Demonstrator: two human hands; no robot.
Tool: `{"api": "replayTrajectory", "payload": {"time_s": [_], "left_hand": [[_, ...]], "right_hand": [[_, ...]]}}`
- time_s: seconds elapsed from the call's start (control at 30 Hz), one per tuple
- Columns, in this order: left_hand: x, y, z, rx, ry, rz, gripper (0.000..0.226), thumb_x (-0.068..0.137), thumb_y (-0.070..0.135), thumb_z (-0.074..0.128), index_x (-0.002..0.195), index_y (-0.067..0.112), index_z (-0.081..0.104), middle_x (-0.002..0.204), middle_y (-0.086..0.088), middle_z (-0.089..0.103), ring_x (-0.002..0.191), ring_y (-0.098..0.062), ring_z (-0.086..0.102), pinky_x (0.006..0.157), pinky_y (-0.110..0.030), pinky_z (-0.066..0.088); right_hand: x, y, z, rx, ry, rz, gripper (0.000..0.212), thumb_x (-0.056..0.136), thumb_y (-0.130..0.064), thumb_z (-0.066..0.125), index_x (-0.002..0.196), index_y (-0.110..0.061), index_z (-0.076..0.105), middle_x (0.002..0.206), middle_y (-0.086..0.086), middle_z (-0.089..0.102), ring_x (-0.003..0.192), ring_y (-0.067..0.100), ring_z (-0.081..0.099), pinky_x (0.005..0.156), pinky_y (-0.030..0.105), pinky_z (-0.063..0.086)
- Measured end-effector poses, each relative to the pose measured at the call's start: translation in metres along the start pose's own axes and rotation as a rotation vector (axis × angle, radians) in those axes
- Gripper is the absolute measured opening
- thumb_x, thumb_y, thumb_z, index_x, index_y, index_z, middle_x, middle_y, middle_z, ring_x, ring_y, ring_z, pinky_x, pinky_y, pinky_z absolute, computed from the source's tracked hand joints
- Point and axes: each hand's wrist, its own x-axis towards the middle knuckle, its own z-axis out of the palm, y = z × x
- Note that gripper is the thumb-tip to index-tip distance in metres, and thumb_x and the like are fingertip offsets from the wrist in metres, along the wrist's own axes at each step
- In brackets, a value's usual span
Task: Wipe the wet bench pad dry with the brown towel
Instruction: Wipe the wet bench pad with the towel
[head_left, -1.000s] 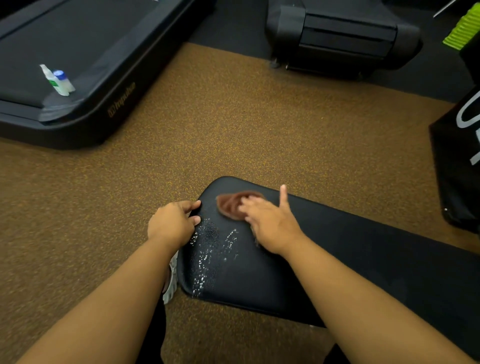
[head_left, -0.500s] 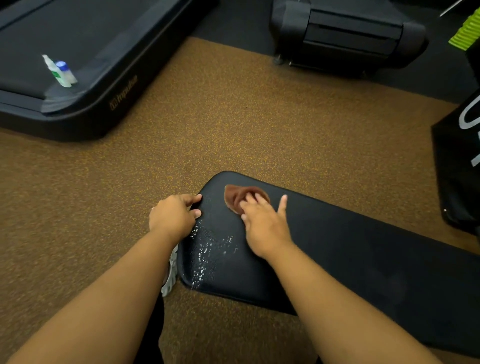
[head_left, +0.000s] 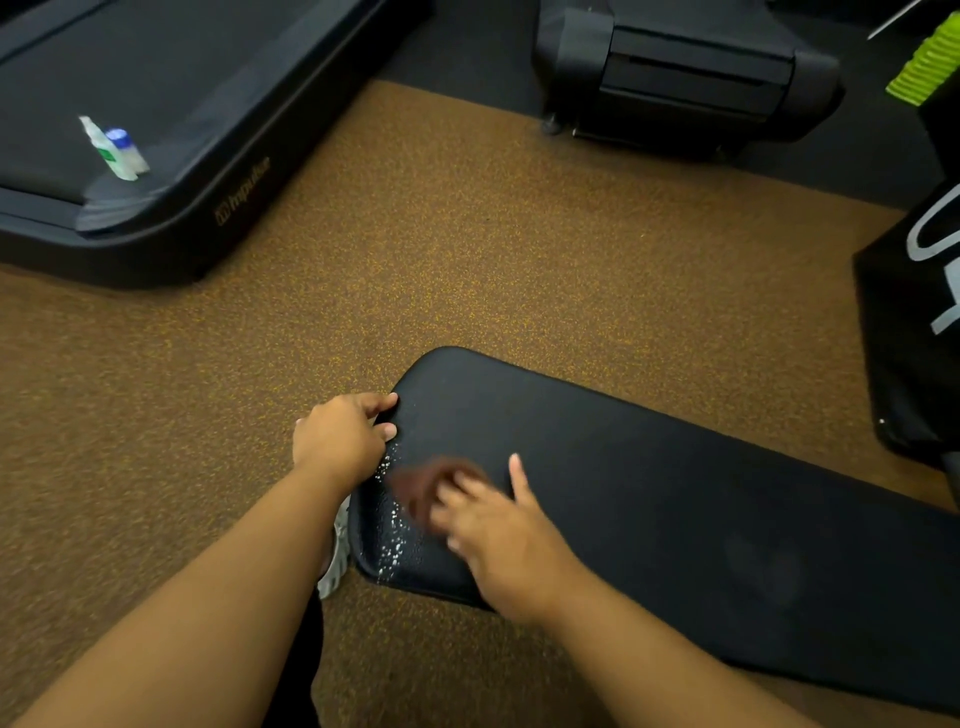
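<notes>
bench pad: long black padded vinyl bench pad (head_left: 649, 499) with rounded corners, running from the middle of the view off to the right, over the speckled brown rubber gym floor (head_left: 467, 260). It's a padded seat, so I'm keeping "bench pad" for it.

left hand: left hand (head_left: 337, 441) is at the pad's rounded near-left corner, fingers (head_left: 382, 402) curled round the edge, thumb on the top face. Looks like it's just steadying the thing.

right hand: right hand (head_left: 498, 540) lies flat on top of the pad, fingers fairly straight and spread, thumb sticking out away from the rest. It's pressing down on the towel, not gripping it. Pretty blurry, so I'd guess it's mid-swipe.

towel: small brown cloth towel (head_left: 428, 486) is bunched under the right fingertips, on the pad's left end, just beside the wet patch. Blurred, so I can't tell how it's folded.

wet bit: white glinting water droplets (head_left: 395, 540) in a narrow strip down the pad's left edge, from just below the left hand to the near corner.

progress: most of the top reads matte and dry to me, at least near the towel. What's left is that droplet strip on the left edge, maybe the side face too, can't tell.

background: black treadmill deck (head_left: 156, 156) top left, with a small clear spray bottle (head_left: 111, 150) on it.
</notes>
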Motion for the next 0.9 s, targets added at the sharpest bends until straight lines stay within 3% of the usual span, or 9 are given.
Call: {"api": "replayTrajectory", "payload": {"time_s": [0.1,0.17,0.27,0.37,0.43,0.5,0.63,0.7,0.9], "left_hand": [[0.0,0.0,-0.001,-0.014,-0.011,0.002,0.042,0.087,0.032,0.065,0.126,0.044,0.056,0.124,0.005,0.066,0.12,-0.028,0.055,0.107,-0.048,0.036],[0.0,-0.001,-0.001,-0.018,-0.011,0.002,0.042,0.087,0.032,0.064,0.127,0.044,0.056,0.123,0.005,0.066,0.119,-0.028,0.056,0.107,-0.049,0.036],[-0.001,0.001,-0.001,-0.012,-0.002,0.008,0.042,0.087,0.031,0.064,0.127,0.043,0.057,0.123,0.004,0.066,0.118,-0.027,0.057,0.105,-0.045,0.039],[-0.002,0.001,-0.001,-0.015,0.011,0.009,0.042,0.086,0.03,0.066,0.125,0.043,0.058,0.121,0.004,0.067,0.117,-0.026,0.058,0.104,-0.042,0.041],[-0.001,-0.001,0.0,-0.018,0.011,0.019,0.042,0.085,0.031,0.067,0.124,0.043,0.059,0.121,0.005,0.068,0.116,-0.026,0.059,0.104,-0.042,0.041],[0.0,-0.002,0.0,-0.027,0.011,0.02,0.042,0.085,0.031,0.067,0.125,0.043,0.059,0.12,0.005,0.068,0.116,-0.025,0.059,0.104,-0.043,0.041],[0.0,-0.002,0.002,-0.045,0.022,0.013,0.042,0.086,0.03,0.066,0.125,0.043,0.058,0.119,0.005,0.069,0.117,-0.024,0.059,0.105,-0.046,0.039],[0.001,-0.003,0.003,-0.057,0.018,0.007,0.042,0.086,0.029,0.066,0.125,0.043,0.058,0.12,0.005,0.068,0.118,-0.025,0.058,0.106,-0.047,0.038],[0.002,-0.002,0.002,-0.007,0.017,0.04,0.042,0.088,0.03,0.064,0.127,0.043,0.056,0.124,0.006,0.066,0.119,-0.025,0.056,0.106,-0.047,0.037]], "right_hand": [[-0.021,0.031,-0.004,-0.07,0.039,-0.096,0.039,0.086,-0.02,0.052,0.123,-0.032,0.056,0.133,-0.009,0.057,0.129,0.008,0.045,0.107,0.064,-0.008],[-0.006,0.053,-0.015,-0.153,0.121,0.142,0.038,0.087,-0.017,0.051,0.123,-0.029,0.058,0.134,-0.006,0.056,0.128,0.011,0.047,0.106,0.062,-0.012],[0.029,0.049,-0.02,-0.168,0.115,0.493,0.039,0.097,-0.021,0.038,0.134,-0.029,0.043,0.15,-0.008,0.035,0.142,0.011,0.022,0.106,0.063,-0.019],[0.02,0.015,-0.01,-0.061,0.008,0.27,0.044,0.096,-0.019,0.041,0.139,-0.027,0.039,0.15,-0.006,0.035,0.142,0.014,0.02,0.11,0.059,-0.012],[-0.008,0.008,-0.009,-0.019,-0.036,0.013,0.041,0.092,-0.02,0.048,0.132,-0.026,0.049,0.143,-0.006,0.047,0.137,0.013,0.034,0.112,0.058,-0.009],[-0.02,0.033,-0.008,-0.126,0.039,-0.02,0.039,0.085,-0.021,0.05,0.123,-0.027,0.059,0.131,-0.007,0.059,0.126,0.01,0.049,0.108,0.061,0.001],[0.013,0.087,-0.03,-0.225,0.075,0.543,0.044,0.097,-0.024,0.026,0.137,-0.025,0.045,0.148,-0.007,0.04,0.139,0.009,0.029,0.108,0.063,-0.012],[0.041,0.1,-0.032,-0.216,0.051,0.676,0.042,0.101,-0.025,0.026,0.142,-0.023,0.036,0.152,-0.007,0.032,0.142,0.011,0.021,0.11,0.059,-0.014],[0.107,0.096,-0.039,-0.016,0.149,0.796,0.031,0.101,-0.025,0.028,0.116,-0.018,0.055,0.11,0.01,0.065,0.112,0.029,0.054,0.116,0.048,-0.002]]}}
